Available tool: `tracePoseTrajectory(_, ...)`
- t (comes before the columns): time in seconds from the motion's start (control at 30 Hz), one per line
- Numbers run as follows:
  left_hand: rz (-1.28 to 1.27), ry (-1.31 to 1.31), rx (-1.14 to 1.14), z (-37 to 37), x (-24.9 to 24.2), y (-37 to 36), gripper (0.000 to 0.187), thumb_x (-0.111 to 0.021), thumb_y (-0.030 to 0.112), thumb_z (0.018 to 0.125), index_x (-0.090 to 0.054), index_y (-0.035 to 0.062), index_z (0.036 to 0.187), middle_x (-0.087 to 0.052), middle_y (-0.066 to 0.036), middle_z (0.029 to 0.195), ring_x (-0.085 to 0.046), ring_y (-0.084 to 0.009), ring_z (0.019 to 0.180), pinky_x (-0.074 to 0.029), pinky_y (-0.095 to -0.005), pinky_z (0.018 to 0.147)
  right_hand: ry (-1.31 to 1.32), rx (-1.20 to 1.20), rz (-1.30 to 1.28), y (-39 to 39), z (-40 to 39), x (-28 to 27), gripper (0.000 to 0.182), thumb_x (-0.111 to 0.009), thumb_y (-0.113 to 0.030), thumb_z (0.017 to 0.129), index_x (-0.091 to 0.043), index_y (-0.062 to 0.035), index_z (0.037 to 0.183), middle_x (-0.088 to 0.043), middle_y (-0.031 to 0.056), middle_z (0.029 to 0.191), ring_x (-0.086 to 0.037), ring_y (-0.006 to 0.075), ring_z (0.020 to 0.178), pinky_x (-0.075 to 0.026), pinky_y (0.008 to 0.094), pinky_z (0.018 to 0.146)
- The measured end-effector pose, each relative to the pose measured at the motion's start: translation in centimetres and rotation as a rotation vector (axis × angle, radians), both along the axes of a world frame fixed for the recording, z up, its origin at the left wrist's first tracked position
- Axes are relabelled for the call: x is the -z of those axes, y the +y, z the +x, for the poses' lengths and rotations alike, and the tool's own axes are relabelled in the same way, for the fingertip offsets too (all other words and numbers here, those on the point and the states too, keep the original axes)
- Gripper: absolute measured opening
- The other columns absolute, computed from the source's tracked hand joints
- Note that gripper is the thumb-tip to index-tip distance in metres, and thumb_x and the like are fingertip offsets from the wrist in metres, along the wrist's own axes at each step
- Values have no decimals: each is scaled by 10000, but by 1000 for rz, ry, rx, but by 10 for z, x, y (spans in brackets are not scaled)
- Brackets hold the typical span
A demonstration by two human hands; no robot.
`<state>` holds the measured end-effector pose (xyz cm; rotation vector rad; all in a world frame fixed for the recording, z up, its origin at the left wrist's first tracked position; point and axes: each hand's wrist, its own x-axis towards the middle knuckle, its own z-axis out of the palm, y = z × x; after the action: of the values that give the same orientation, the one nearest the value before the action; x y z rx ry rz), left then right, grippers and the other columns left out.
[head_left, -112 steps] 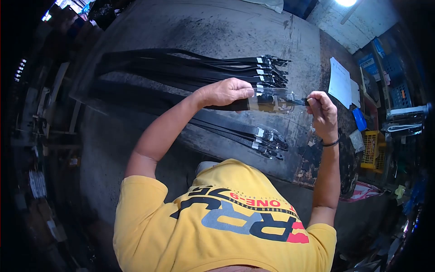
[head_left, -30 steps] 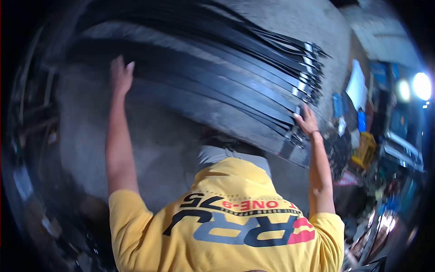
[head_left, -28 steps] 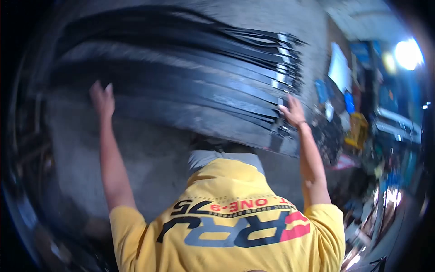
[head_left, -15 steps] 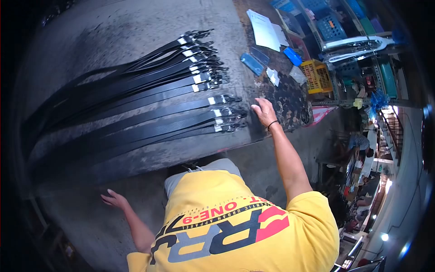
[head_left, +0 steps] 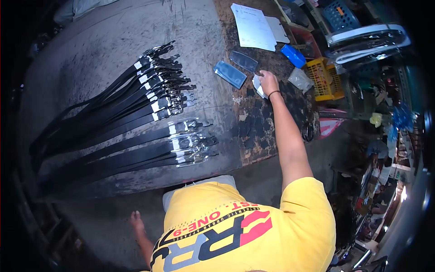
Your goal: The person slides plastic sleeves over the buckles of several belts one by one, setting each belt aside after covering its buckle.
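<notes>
My right hand point(head_left: 269, 83) is at a small stack of white paper tags point(head_left: 258, 86) on the dark, worn part of the table, its fingers bent and closed on the stack's edge. Just left of it lie two flat, dark blue plastic-wrapped packs point(head_left: 230, 75). My left hand point(head_left: 136, 221) hangs low beside my body, away from the table; its fingers are too blurred to read. On the grey tabletop black belts point(head_left: 113, 93) lie in two bunches, white tags around them near the buckles. Clear plastic covers the buckle ends point(head_left: 188, 147) of the nearer bunch.
White printed sheets point(head_left: 253, 27) lie at the table's far side. Near them are a bright blue item point(head_left: 293, 56), a clear plastic bag point(head_left: 301, 80) and a yellow basket point(head_left: 324, 79). Shelves with a blue basket point(head_left: 340, 16) stand at the right. People sit in the background.
My right hand has moved from over the table near the buckles, farther out to the white tags, and its fingers have closed there. My left hand has dropped closer to my body. The view has shifted.
</notes>
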<state>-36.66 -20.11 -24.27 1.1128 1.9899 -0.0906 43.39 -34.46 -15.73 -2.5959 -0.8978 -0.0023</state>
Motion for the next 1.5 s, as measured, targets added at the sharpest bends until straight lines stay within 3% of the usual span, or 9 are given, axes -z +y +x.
tracePoseTrajectory(0.23, 164, -42, 35, 46, -41, -67, 395, -552, 237, 918, -548, -46, 1193, -574, -178, 1181, -542, -238, 1087, -405, -329, 941, 74, -64, -88, 54, 64, 38, 681, -725, -251, 727, -444, -75, 1322, -468, 211, 1301, -399, 359, 1240, -334, 404, 1039)
tracePoseTrajectory(0.4, 531, -156, 285, 187, -120, -28, 297, -548, 161, 906, -586, -37, 1124, -606, -148, 1082, -570, -235, 1002, -431, -323, 891, 182, 86, -335, 64, 67, 18, 562, -735, -286, 719, -533, -82, 1201, -517, 207, 1213, -468, 336, 1164, -396, 416, 967)
tracePoseTrajectory(0.53, 575, -471, 411, 320, -151, 20, 261, -541, 123, 891, -611, -31, 1090, -608, -130, 1094, -569, -219, 1027, -426, -319, 911, 179, -76, 192, 52, 79, 54, 270, -674, -258, 804, -611, -44, 955, -611, 92, 768, -615, 254, 710, -490, 362, 659)
tracePoseTrajectory(0.6, 487, -640, 480, 388, -163, 34, 269, -547, 136, 888, -614, -13, 1102, -599, -138, 1118, -568, -215, 1033, -437, -303, 894, 800, 115, 629, 55, 16, -1, 212, -634, -222, 861, -592, -21, 916, -567, 31, 673, -564, 152, 582, -479, 287, 580)
tracePoseTrajectory(0.73, 5, -1025, 529, 487, -181, 35, 444, -489, 248, 962, -435, -2, 1325, -515, -114, 1264, -573, -168, 1024, -458, -286, 884, 1219, -6, 984, 58, -97, -37, 154, -585, -188, 910, -543, -40, 908, -541, 0, 678, -495, 71, 541, -435, 219, 509)
tracePoseTrajectory(0.9, 13, -1156, 637, 507, -184, 30, 242, -589, 249, 908, -646, 15, 917, -614, 14, 777, -513, -69, 696, -430, -239, 634, 1519, -31, 1133, 58, -182, -54, 186, -605, -256, 902, -539, -84, 935, -552, -24, 739, -514, 71, 583, -457, 226, 512)
tracePoseTrajectory(1.03, -40, -1209, 495, 495, -168, 31, 251, -666, 259, 853, -622, 22, 921, -595, 7, 770, -484, -52, 674, -400, -223, 617, 1691, -22, 1096, 55, -204, -46, 203, -575, -275, 920, -536, -85, 980, -567, -23, 806, -532, 62, 643, -467, 237, 547)
tracePoseTrajectory(1.2, 137, -1021, 644, 501, -164, 37, 217, -731, 210, 805, -584, 50, 817, -541, 35, 696, -458, -38, 611, -371, -208, 518, 1416, 38, 1048, 55, -206, -53, 176, -545, -250, 936, -522, -79, 973, -576, -10, 812, -552, 64, 649, -469, 221, 567)
tracePoseTrajectory(1.5, -75, -1154, 343, 496, -169, 63, 237, -604, 275, 894, -592, 40, 914, -617, -47, 766, -565, -117, 633, -447, -254, 534, 965, 122, 760, 56, -70, -5, 200, -556, -211, 916, -515, -51, 1028, -561, 22, 738, -552, 110, 605, -459, 252, 537)
